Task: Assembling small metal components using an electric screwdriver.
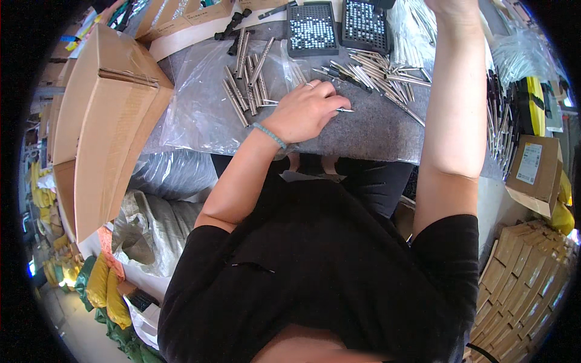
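My left hand (305, 112) is closed over the grey work mat (363, 136), its fingers curled round a slim metal piece (345, 110) whose tip pokes out by the thumb. Left of that hand, perforated metal tubes (247, 75) lie in a loose pile on a clear plastic sheet (200, 109). Beyond it and to the right, a heap of slim metal rods (381, 74) is spread out, with some dark pieces among them. My right arm reaches far forward; only the back of my right hand (451, 7) shows at the top edge, its fingers out of the picture.
Two black perforated trays, the left tray (311, 53) and the right tray (366, 47), hold small silvery pieces at the back. An open cardboard box (100, 133) stands at the left. On the right are bundled rods (502, 121), a small carton (532, 172) and stacked cardboard (529, 284).
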Demonstrator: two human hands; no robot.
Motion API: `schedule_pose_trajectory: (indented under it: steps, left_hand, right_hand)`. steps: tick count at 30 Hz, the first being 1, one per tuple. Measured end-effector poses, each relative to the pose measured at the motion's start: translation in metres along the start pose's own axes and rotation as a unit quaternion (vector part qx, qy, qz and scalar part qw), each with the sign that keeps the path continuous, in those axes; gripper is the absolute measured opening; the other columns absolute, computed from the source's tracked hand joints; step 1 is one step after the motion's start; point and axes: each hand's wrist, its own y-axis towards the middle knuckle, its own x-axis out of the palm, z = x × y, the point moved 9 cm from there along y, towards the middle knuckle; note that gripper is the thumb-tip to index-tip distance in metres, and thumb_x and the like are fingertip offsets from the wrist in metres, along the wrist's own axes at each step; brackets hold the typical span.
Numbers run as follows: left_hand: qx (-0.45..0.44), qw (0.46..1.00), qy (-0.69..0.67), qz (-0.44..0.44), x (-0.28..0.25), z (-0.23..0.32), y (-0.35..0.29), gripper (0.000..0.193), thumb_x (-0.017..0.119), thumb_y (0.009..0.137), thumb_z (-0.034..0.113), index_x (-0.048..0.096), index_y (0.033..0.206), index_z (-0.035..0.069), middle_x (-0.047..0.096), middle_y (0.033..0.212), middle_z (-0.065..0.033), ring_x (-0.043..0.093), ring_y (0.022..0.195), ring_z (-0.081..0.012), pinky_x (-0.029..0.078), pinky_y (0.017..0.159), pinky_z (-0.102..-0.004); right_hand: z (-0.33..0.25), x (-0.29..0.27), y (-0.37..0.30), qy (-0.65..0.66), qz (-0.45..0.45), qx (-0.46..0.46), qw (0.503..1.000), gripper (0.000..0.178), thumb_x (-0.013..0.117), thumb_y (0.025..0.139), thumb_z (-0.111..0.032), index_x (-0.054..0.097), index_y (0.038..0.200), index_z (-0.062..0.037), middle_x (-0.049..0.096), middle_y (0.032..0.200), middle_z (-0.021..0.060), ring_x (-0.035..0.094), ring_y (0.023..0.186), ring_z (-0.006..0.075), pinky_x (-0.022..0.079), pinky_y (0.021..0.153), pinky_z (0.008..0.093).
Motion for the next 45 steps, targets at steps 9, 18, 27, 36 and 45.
schedule_pose_trajectory:
  steps: [9,18,27,36,45]
  left_hand:
    - [-0.009,1.000,0.000,-0.016,0.002,0.000,-0.001,0.024,0.059,0.081,0.010,0.060,0.105,0.014,0.053,0.095,-0.0084,0.052,0.093,-0.0290,0.044,0.082,-0.0372]
    - [-0.013,1.000,0.002,0.004,-0.001,-0.002,-0.004,0.023,0.061,0.079,0.011,0.062,0.102,0.016,0.054,0.094,-0.0062,0.053,0.091,-0.0271,0.046,0.078,-0.0378]
    - [-0.007,1.000,-0.004,-0.013,0.001,0.002,0.001,0.023,0.059,0.082,0.011,0.061,0.104,0.015,0.053,0.096,-0.0093,0.052,0.093,-0.0290,0.044,0.082,-0.0370]
    - [-0.015,0.999,0.005,0.036,-0.005,-0.002,-0.002,0.033,0.060,0.080,0.012,0.053,0.112,0.011,0.056,0.097,-0.0091,0.054,0.093,-0.0300,0.045,0.081,-0.0386]
    - [-0.029,0.999,-0.014,0.029,-0.005,-0.003,-0.003,0.036,0.062,0.078,0.011,0.049,0.111,0.008,0.058,0.100,-0.0117,0.056,0.095,-0.0302,0.045,0.081,-0.0395]
  right_hand:
    - [0.022,-0.013,-0.026,0.013,0.046,0.074,0.996,0.037,0.062,0.086,-0.035,0.052,0.103,-0.0037,0.053,0.074,0.0011,0.053,0.060,0.0098,0.042,0.053,0.0215]
    - [0.058,-0.038,-0.072,-0.073,0.026,0.125,0.989,0.035,0.066,0.084,-0.021,0.052,0.109,-0.0016,0.057,0.085,0.0025,0.055,0.073,0.0089,0.044,0.066,0.0227]
    - [0.061,-0.056,-0.063,-0.097,0.024,0.120,0.988,0.029,0.061,0.087,-0.013,0.051,0.110,0.0011,0.058,0.084,0.0025,0.054,0.073,0.0090,0.044,0.066,0.0224]
    - [0.070,-0.046,-0.168,-0.282,-0.073,0.180,0.939,0.026,0.071,0.078,-0.023,0.061,0.094,-0.0050,0.064,0.089,0.0054,0.060,0.085,0.0142,0.047,0.077,0.0281]
    - [0.076,-0.020,-0.225,-0.477,-0.201,0.077,0.852,0.023,0.071,0.072,-0.022,0.064,0.091,-0.0116,0.062,0.092,0.0041,0.056,0.089,0.0258,0.044,0.080,0.0362]
